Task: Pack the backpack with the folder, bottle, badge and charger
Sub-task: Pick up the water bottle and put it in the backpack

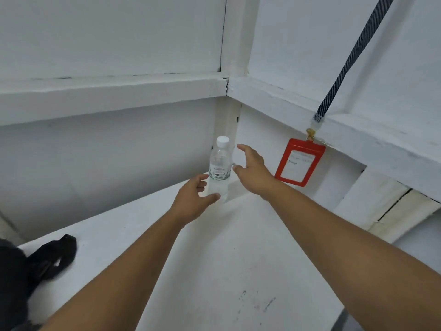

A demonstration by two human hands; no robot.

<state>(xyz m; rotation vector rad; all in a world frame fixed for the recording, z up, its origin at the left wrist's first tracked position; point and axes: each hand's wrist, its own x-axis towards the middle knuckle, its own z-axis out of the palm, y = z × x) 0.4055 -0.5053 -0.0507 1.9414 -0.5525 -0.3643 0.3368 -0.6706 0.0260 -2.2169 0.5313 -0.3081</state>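
White painted boards and beams were seen on every side of the bottle [219, 168], which was taken as the landmark. It was stood upright on a white shelf surface [214, 259], close against a vertical post [228, 123] in the corner behind it. To the right of the bottle, well apart, a red badge holder [299, 162] was hung against the wall from a dark striped lanyard [353, 56] by a small gold clip. Far to the lower left of the bottle, part of a black backpack [14, 278] and one of its straps [56, 255] were laid on the same surface. Nothing was placed between the bottle and the person's arms.

The bottle was seen to be clear plastic with a white cap and a pale label with a dark band at its lower edge.

The left hand [193, 199] was held spread at the bottle's lower left, its thumb laid across the base; whether it was touching could not be told. The right hand [253, 168] was held spread just right of the bottle's middle, fingers apart and not closed on it. Nothing was gripped by either hand.
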